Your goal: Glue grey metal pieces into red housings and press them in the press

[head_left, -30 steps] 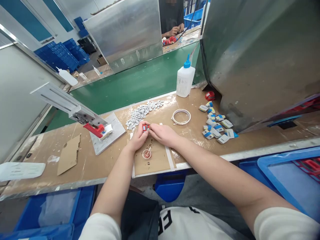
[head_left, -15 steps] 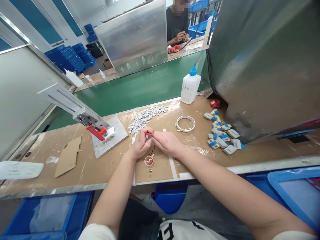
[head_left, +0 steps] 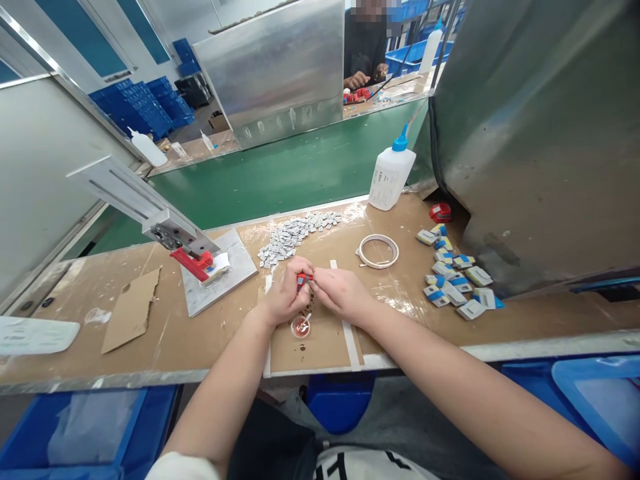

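A press (head_left: 167, 230) stands left, tape (head_left: 379, 265) lies right on the bench (head_left: 400, 303) — left hand (head_left: 284, 294) and right hand (head_left: 345, 292) between, chips (head_left: 293, 240) behind, cup (head_left: 301, 327) in front.

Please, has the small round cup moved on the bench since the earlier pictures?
No: the small cup stays left of the white strip on the bench; only the camera view shifted.

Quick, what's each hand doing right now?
Left hand: closed, holding a small red and grey block.
Right hand: bunched up beside it; whether gripping cannot be told.
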`<state>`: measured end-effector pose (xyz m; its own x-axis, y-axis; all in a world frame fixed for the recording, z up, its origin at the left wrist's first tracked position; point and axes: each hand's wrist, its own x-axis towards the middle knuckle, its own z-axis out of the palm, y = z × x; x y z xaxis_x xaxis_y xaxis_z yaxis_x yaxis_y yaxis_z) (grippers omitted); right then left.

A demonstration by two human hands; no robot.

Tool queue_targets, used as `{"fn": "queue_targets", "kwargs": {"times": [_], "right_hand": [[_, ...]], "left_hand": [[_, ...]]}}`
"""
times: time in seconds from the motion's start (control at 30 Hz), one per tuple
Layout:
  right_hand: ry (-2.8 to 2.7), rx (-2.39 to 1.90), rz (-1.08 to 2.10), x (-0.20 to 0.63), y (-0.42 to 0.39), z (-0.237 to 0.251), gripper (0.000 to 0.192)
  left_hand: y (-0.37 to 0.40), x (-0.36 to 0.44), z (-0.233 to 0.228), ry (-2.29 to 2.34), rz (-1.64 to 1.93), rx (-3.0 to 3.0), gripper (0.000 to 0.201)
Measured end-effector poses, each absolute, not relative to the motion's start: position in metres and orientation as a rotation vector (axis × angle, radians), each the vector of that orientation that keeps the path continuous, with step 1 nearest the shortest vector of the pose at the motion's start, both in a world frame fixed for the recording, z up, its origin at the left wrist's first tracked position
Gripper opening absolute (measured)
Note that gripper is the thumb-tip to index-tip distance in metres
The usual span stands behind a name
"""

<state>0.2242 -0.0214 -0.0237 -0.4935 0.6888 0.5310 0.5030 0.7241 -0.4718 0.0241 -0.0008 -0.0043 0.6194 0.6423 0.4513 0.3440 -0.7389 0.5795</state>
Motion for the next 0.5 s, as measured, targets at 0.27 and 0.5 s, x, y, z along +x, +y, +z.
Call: {"fn": "queue_targets", "kwargs": {"times": [0.27,0.5], "right_hand": [[-2.03,-0.96,0.68,0.219,-0.022,-0.023,0.031],[-2.135,-1.029,0.631,0.224,-0.015,-0.014,0.022]], "left_hand": [[0.0,0.03,-0.004,0.844,0.963,2.346,0.018],[0.003,0.029,-0.006,0.946,0.866,2.007,0.025]]}}
